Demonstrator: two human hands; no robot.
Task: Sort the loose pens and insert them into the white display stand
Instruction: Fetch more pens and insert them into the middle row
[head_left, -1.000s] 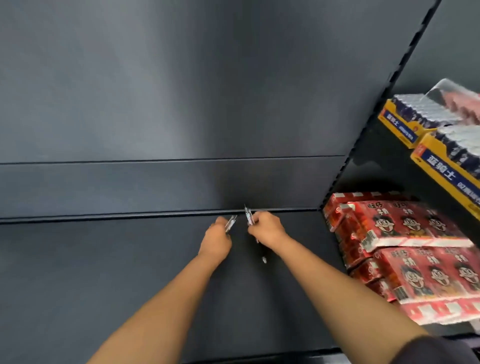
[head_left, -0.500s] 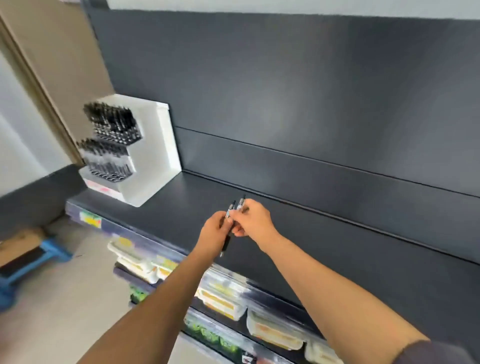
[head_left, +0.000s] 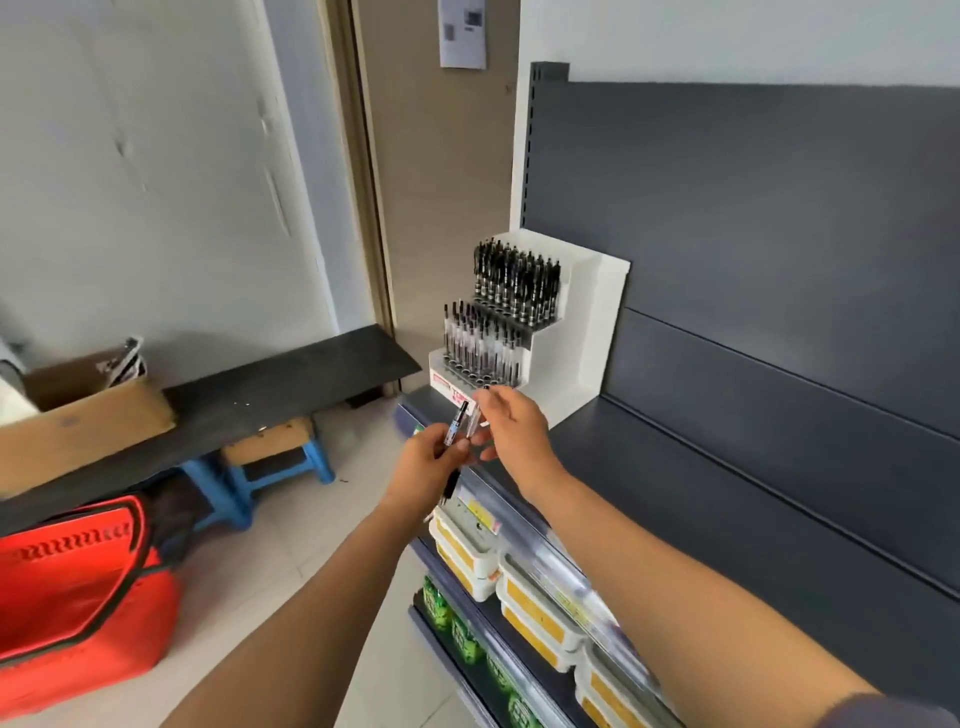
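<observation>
A pale grey wall (head_left: 156, 156) fills the upper left of the frame and meets a brown door (head_left: 441, 182) at top centre, which carries a paper notice (head_left: 462, 31). Dark grey shelving panels (head_left: 779, 234) take up the right side. At left, a long dark board (head_left: 260, 395) lies over blue stools (head_left: 280, 462) on the light tiled floor (head_left: 322, 545). A cardboard box (head_left: 88, 421) sits on the board, with a red bag (head_left: 78, 597) below it.

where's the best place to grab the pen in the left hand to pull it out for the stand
Pinch the clear upper barrel of the pen, just below its black top, which stands free above the left hand. Come from above and the right: lower down, fingers wrap it. The right hand there seems to pinch a second pen.
</observation>
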